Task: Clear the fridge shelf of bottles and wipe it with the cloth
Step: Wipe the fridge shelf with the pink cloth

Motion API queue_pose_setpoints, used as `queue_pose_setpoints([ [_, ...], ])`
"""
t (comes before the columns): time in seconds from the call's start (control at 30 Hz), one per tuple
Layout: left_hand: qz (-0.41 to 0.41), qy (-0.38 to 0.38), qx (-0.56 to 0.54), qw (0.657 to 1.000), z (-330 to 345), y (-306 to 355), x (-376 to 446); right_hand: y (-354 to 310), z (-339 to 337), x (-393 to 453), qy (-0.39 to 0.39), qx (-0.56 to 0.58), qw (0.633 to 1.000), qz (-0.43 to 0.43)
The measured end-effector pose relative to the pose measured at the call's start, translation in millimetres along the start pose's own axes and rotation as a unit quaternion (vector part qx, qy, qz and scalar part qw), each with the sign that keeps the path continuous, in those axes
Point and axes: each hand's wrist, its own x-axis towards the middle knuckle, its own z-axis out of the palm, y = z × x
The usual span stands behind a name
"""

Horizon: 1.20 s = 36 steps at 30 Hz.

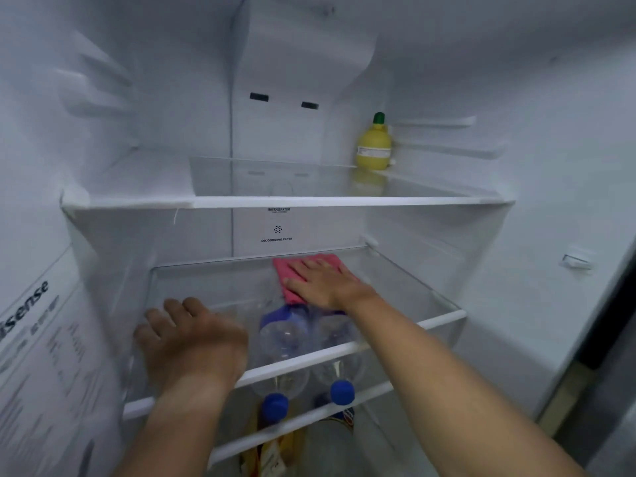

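Two bare arms reach into the fridge. The right hand [323,282] lies palm-down, fingers spread flat, pressing the pink cloth [292,270] at the rear of the glass shelf [406,287]. The left hand [191,342] rests at the shelf's front left, fingers loosely curled, empty; two bottles [285,342] lie below.

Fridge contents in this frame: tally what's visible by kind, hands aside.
Blue-capped clear bottles, lying under the glass shelf: 2
Yellow lemon-shaped bottle, upper shelf: 1
Pink cloth, under the right hand: 1
Packets at the bottom: blurred, uncounted
Total: 4
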Motion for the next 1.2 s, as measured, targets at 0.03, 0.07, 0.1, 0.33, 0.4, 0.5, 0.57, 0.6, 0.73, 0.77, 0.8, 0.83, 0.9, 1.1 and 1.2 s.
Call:
queue_pose_setpoints([
  [0.03,0.005,0.005,0.012,1.000,2.8,-0.8,1.8,5.7,-2.9,9.9,-0.004,0.003,1.000,0.020],
  [0.07,0.010,0.007,0.022,1.000,5.3,-1.3,2.9,12.2,-4.7,20.1,-0.007,-0.006,0.999,0.032],
  [0.1,0.015,0.007,0.028,0.999,6.4,-1.3,3.6,18.9,-7.4,28.1,-0.006,-0.019,0.999,0.039],
  [0.33,0.007,-0.015,0.022,1.000,-4.5,1.2,-0.6,97.9,-3.3,40.5,0.032,-0.019,0.989,0.141],
  [0.4,0.013,-0.014,0.009,1.000,-3.9,-0.2,-0.7,117.9,0.7,31.1,0.019,-0.043,0.991,0.124],
  [0.5,0.002,-0.018,-0.030,0.999,-7.8,0.9,-5.0,123.7,-2.1,7.5,0.008,-0.057,0.992,0.115],
  [0.57,-0.006,-0.023,-0.055,0.998,-12.6,2.2,-9.0,119.7,-1.4,-10.1,0.013,-0.083,0.990,0.110],
  [0.6,-0.004,-0.025,-0.062,0.998,-14.7,2.6,-11.0,118.9,0.5,-18.0,0.017,-0.097,0.989,0.111],
  [0.73,0.002,-0.037,-0.069,0.997,-17.3,1.2,-14.4,106.1,0.2,-60.3,0.028,-0.090,0.987,0.128],
  [0.77,0.002,-0.035,-0.071,0.997,-17.0,1.2,-14.1,96.5,-2.1,-72.8,0.035,-0.072,0.988,0.130],
  [0.8,0.002,-0.033,-0.072,0.997,-16.8,1.1,-14.0,84.4,-2.5,-83.9,0.036,-0.050,0.990,0.129],
  [0.83,0.002,-0.032,-0.075,0.997,-16.4,0.9,-14.1,70.3,-2.3,-94.0,0.032,-0.028,0.991,0.125],
  [0.9,0.004,-0.030,-0.084,0.996,-16.4,0.7,-14.5,40.9,1.2,-107.2,0.015,-0.003,0.995,0.101],
  [1.1,-0.001,-0.031,-0.097,0.995,-16.7,0.4,-14.2,-48.6,12.5,-113.7,0.000,0.014,0.999,-0.030],
  [1.2,0.000,-0.034,-0.090,0.995,-16.3,1.9,-14.2,-58.5,7.2,-95.5,-0.022,0.031,0.997,-0.060],
])
